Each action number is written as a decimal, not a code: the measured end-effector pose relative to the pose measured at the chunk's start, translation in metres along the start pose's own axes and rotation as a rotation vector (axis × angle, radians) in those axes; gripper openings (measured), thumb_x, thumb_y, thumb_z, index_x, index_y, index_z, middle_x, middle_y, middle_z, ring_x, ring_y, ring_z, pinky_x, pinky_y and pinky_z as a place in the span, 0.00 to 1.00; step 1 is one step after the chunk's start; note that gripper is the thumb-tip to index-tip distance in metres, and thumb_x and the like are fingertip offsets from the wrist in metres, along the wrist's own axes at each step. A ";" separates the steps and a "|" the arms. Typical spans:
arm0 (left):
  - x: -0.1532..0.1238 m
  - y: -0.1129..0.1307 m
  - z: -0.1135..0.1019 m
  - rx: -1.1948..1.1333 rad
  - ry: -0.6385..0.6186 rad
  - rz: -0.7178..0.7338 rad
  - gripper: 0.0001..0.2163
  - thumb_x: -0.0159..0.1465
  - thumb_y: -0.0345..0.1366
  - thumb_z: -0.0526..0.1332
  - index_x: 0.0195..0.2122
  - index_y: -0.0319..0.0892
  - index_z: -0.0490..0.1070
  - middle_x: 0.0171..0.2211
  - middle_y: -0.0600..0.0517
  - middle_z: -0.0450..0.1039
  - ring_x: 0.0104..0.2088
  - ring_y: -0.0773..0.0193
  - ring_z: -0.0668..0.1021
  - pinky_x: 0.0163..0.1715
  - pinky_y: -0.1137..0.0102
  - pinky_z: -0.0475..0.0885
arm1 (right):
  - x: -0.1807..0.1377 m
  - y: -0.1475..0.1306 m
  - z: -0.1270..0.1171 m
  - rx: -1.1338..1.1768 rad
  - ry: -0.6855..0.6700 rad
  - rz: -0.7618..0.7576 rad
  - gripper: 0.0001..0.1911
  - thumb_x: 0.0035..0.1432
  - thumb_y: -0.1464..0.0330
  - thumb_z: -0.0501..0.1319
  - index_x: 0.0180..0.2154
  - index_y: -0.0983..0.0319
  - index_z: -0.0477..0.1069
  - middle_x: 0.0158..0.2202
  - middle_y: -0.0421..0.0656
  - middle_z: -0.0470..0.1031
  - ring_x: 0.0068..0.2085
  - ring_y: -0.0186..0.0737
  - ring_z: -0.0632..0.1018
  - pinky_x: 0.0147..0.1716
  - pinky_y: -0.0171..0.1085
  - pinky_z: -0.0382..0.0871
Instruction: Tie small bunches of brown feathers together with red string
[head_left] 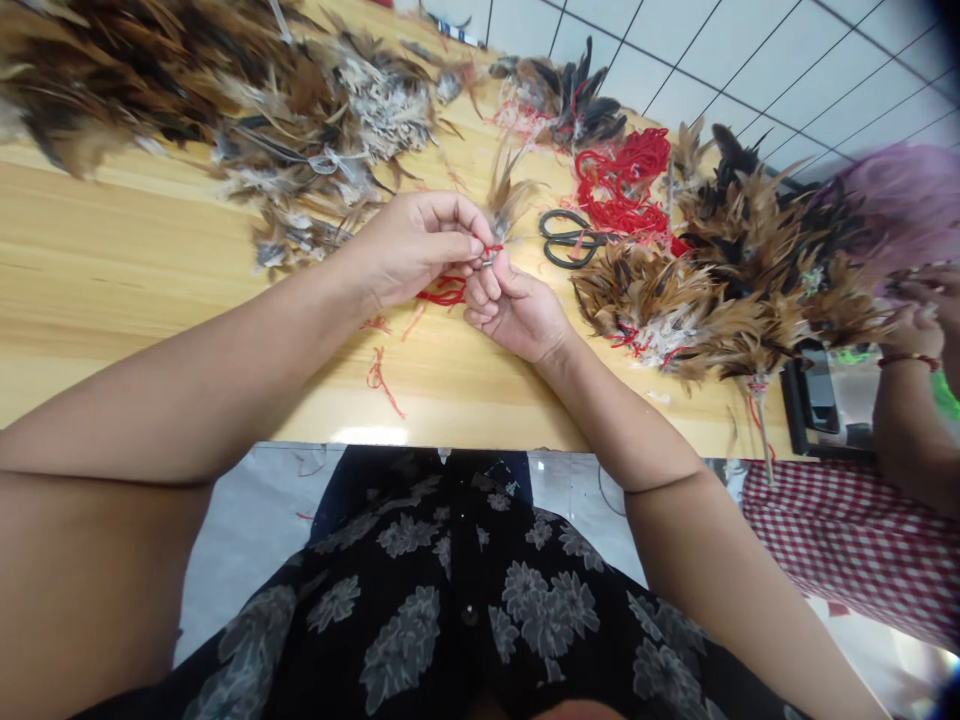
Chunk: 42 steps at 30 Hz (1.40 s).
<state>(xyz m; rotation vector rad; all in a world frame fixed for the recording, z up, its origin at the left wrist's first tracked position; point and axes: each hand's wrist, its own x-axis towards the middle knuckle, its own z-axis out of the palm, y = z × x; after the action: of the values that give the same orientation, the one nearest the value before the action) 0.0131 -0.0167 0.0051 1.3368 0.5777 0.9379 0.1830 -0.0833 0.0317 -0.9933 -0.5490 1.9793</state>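
Above the middle of the table, my left hand [442,240] and my right hand [517,305] meet at a small bunch of feathers [510,195]. Red string [493,248] is at the quill end of the bunch, between my fingertips. My left thumb and forefinger pinch there, and my right thumb and fingers close on the quills from below. Part of the red string [444,292] shows beneath my hands. How the string runs between the fingers is too small to make out. Black-handled scissors [568,238] lie just right of the feather tips.
Brown feathers [172,80] are heaped at the back left. A tangle of red string [622,180] and tied feather bunches [660,290] lie on the right. Another person's hand [911,325] is at the far right, near a dark phone [817,390]. String scraps [382,385] lie near the front edge.
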 end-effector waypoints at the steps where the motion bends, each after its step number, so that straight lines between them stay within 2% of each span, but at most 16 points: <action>1: 0.000 0.000 -0.001 -0.008 0.009 -0.009 0.15 0.66 0.38 0.85 0.38 0.43 0.78 0.33 0.52 0.81 0.33 0.61 0.83 0.42 0.62 0.82 | 0.000 0.000 0.000 0.008 -0.001 0.002 0.34 0.89 0.55 0.52 0.26 0.59 0.55 0.26 0.35 0.55 0.26 0.31 0.56 0.26 0.28 0.57; 7: 0.000 0.001 -0.002 -0.019 -0.024 -0.008 0.15 0.59 0.38 0.88 0.37 0.45 0.82 0.35 0.51 0.83 0.33 0.61 0.83 0.38 0.63 0.81 | -0.001 -0.001 0.000 0.038 0.011 0.017 0.36 0.88 0.50 0.54 0.26 0.58 0.50 0.26 0.35 0.51 0.27 0.32 0.55 0.26 0.29 0.57; 11: 0.000 0.000 0.001 0.077 0.013 0.055 0.09 0.60 0.35 0.81 0.35 0.46 0.82 0.35 0.52 0.84 0.33 0.62 0.82 0.37 0.64 0.78 | 0.001 -0.001 -0.001 0.055 0.003 0.018 0.37 0.88 0.50 0.51 0.25 0.58 0.49 0.25 0.36 0.53 0.27 0.33 0.55 0.26 0.30 0.56; 14: -0.001 0.000 0.005 0.284 0.082 0.140 0.05 0.63 0.32 0.75 0.35 0.47 0.82 0.35 0.52 0.84 0.34 0.61 0.81 0.36 0.64 0.75 | 0.002 0.000 0.000 0.066 -0.004 0.016 0.37 0.89 0.50 0.49 0.25 0.58 0.49 0.25 0.36 0.54 0.26 0.33 0.55 0.27 0.31 0.56; 16: -0.001 0.000 0.008 0.437 0.131 0.229 0.05 0.65 0.30 0.73 0.35 0.48 0.81 0.36 0.52 0.84 0.38 0.57 0.82 0.41 0.62 0.76 | 0.003 0.001 0.000 0.078 -0.003 0.008 0.38 0.89 0.49 0.48 0.24 0.58 0.49 0.25 0.36 0.54 0.26 0.33 0.55 0.27 0.31 0.56; 20: -0.001 -0.005 0.013 0.628 0.241 0.406 0.06 0.68 0.32 0.75 0.39 0.51 0.81 0.38 0.53 0.85 0.50 0.50 0.82 0.59 0.56 0.76 | 0.005 0.003 0.002 0.101 0.010 0.000 0.39 0.89 0.49 0.46 0.23 0.58 0.48 0.24 0.36 0.53 0.26 0.33 0.55 0.27 0.32 0.55; 24: 0.000 -0.011 0.014 0.783 0.292 0.489 0.05 0.71 0.36 0.74 0.45 0.54 0.83 0.41 0.51 0.87 0.53 0.45 0.80 0.63 0.50 0.74 | 0.008 0.006 0.001 0.124 0.009 0.003 0.39 0.88 0.48 0.45 0.23 0.58 0.48 0.24 0.36 0.55 0.26 0.32 0.54 0.27 0.33 0.55; 27: 0.000 -0.013 0.012 0.796 0.270 0.488 0.03 0.72 0.40 0.73 0.43 0.57 0.82 0.42 0.49 0.87 0.54 0.41 0.82 0.62 0.46 0.76 | 0.009 0.007 0.000 0.129 0.000 0.001 0.39 0.88 0.46 0.46 0.23 0.58 0.48 0.25 0.36 0.55 0.26 0.32 0.55 0.28 0.33 0.56; 30: 0.003 -0.016 0.011 0.753 0.235 0.469 0.02 0.73 0.41 0.71 0.42 0.58 0.82 0.43 0.48 0.87 0.55 0.40 0.84 0.56 0.45 0.80 | 0.010 0.007 -0.001 0.127 -0.005 0.006 0.39 0.87 0.45 0.48 0.24 0.58 0.48 0.25 0.36 0.55 0.26 0.32 0.56 0.28 0.32 0.57; 36: 0.003 -0.021 0.013 0.734 0.256 0.450 0.02 0.74 0.39 0.69 0.42 0.55 0.81 0.45 0.50 0.88 0.52 0.47 0.85 0.55 0.49 0.84 | 0.009 0.009 0.003 0.117 -0.004 0.030 0.39 0.87 0.45 0.49 0.24 0.58 0.49 0.24 0.36 0.56 0.26 0.32 0.58 0.28 0.32 0.58; 42: 0.000 -0.022 0.017 0.736 0.292 0.374 0.05 0.77 0.44 0.67 0.44 0.52 0.79 0.46 0.52 0.88 0.48 0.53 0.88 0.48 0.54 0.85 | 0.008 0.010 0.009 0.089 0.013 0.049 0.40 0.86 0.43 0.49 0.23 0.58 0.48 0.22 0.35 0.54 0.26 0.32 0.56 0.28 0.31 0.58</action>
<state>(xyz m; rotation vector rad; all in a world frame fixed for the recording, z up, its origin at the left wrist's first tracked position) 0.0319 -0.0256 -0.0129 2.0270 0.9775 1.3048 0.1682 -0.0826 0.0273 -0.9715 -0.4291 2.0210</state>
